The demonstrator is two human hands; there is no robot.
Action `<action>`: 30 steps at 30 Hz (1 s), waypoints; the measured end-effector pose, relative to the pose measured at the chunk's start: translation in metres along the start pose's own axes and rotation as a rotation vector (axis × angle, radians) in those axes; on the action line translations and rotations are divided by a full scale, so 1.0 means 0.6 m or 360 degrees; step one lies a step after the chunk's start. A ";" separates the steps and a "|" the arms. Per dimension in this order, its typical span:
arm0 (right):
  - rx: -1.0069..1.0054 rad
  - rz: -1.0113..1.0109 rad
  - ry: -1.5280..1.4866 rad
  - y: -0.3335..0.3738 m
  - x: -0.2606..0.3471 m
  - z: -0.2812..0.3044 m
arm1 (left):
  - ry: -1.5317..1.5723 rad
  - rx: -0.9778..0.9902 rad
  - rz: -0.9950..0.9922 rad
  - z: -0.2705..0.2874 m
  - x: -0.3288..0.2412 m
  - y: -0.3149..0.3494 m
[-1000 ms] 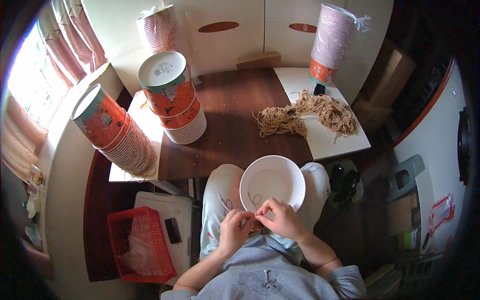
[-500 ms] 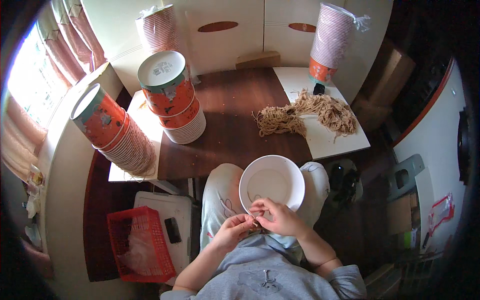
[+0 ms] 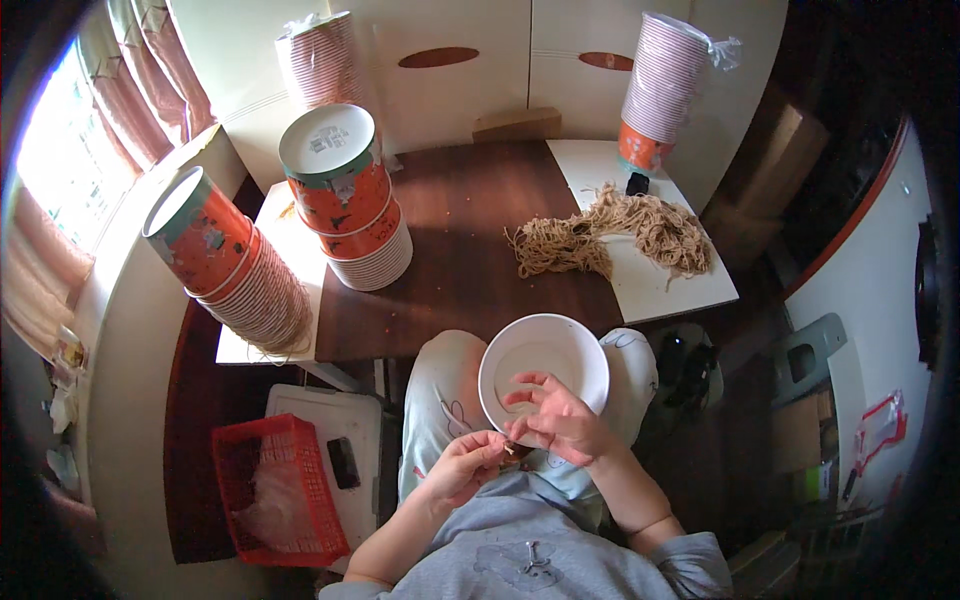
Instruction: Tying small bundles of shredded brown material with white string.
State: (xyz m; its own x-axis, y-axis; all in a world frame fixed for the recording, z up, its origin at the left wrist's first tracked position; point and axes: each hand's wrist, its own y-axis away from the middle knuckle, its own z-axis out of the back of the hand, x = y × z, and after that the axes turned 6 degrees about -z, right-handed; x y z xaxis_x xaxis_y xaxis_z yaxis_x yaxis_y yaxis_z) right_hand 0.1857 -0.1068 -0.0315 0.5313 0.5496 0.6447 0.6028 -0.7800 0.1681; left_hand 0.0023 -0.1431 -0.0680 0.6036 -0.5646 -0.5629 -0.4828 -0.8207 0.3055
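Both hands meet just above the lap, at the near rim of a white bowl (image 3: 543, 372) that rests on the person's knees. The right hand (image 3: 556, 420) curls over that rim with fingers bent, while the left hand (image 3: 466, 464) pinches something small and brownish between thumb and fingertips; the two touch at that point. It reads as a step of working a small bit loose or apart over the bowl, and the next move likely calls for a fine pinch and a steady bowl. What the pinched bit is cannot be made out, since the fingers cover most of it. Farther off, a heap of tan noodles (image 3: 610, 235) lies across the brown surface (image 3: 470, 250) and a white board (image 3: 660, 285). Stacks of orange paper bowls (image 3: 345, 200) stand to the left.
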 end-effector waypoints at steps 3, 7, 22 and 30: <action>-0.0061 0.0259 0.0623 -0.004 -0.005 0.015 | -0.0016 -0.0039 0.0028 -0.007 -0.005 0.000; -0.0091 0.0646 0.2078 0.002 0.007 -0.008 | 0.0110 -0.0137 0.0072 -0.009 -0.006 -0.001; -0.0313 0.0821 0.2331 0.002 -0.004 -0.011 | 0.0225 -0.0017 0.0038 0.006 -0.001 -0.005; -0.0334 0.0607 0.2023 0.000 -0.007 -0.005 | -0.1163 -0.0004 -0.0868 -0.009 0.017 -0.011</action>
State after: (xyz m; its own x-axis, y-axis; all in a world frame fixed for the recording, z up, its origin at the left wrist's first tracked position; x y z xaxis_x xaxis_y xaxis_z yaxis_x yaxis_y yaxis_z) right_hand 0.1814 -0.1100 -0.0321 -0.3415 -0.2781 0.8978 0.3794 -0.9147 -0.1391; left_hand 0.0152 -0.1438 -0.0717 0.1951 0.0971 -0.9760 -0.2466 -0.9583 -0.1447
